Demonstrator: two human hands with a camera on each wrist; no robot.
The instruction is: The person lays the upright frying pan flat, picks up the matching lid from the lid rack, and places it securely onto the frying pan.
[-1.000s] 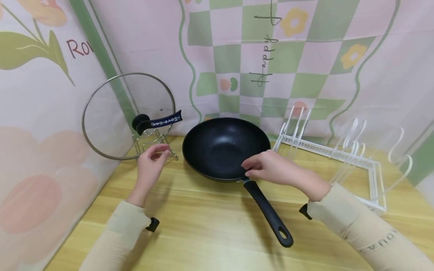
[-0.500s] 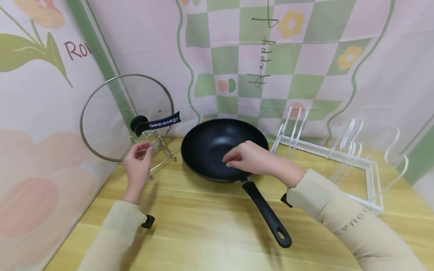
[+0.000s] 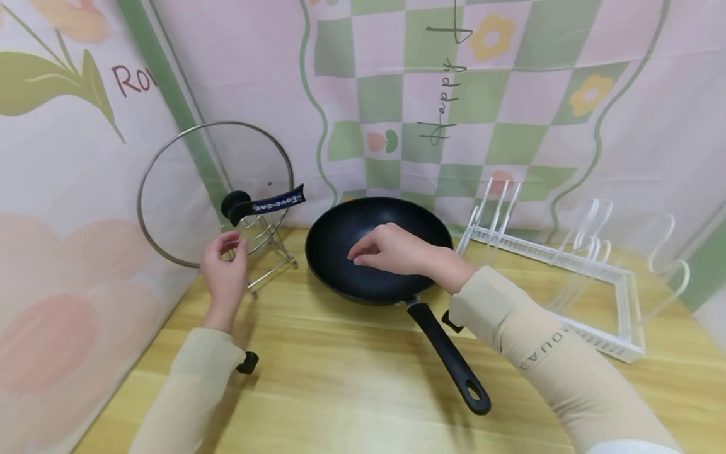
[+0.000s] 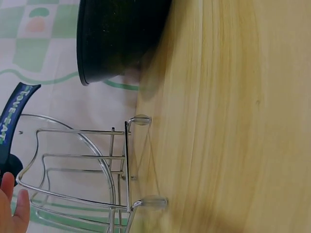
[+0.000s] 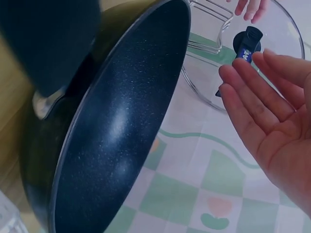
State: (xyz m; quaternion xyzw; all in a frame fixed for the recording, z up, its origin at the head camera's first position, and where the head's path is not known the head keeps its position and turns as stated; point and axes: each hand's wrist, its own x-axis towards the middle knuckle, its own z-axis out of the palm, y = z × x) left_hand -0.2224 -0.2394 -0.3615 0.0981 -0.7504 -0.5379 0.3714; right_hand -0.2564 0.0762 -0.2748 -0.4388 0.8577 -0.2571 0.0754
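A black wok (image 3: 337, 268) lies on the wooden table, its long handle (image 3: 448, 356) pointing toward me and to the right. My right hand (image 3: 397, 249) is over the bowl of the wok, fingers extended and loosely bent, holding nothing; its palm shows in the right wrist view. To the left, a glass lid (image 3: 181, 183) with a black knob and a dark blue lettered grip (image 3: 278, 202) leans upright on a wire stand (image 4: 127, 165). My left hand (image 3: 224, 271) is just in front of the stand, fingers loosely curved with nothing in them, fingertips close below the knob.
A white rack (image 3: 556, 255) with upright prongs stands at the right of the table (image 3: 317, 397). A patterned cloth (image 3: 368, 82) hangs close behind the wok, and another covers the left side.
My right hand has moved left from beside the wok handle to over the bowl. The left hand has drifted left and slightly up, in front of the stand. Wok and lid stay put.
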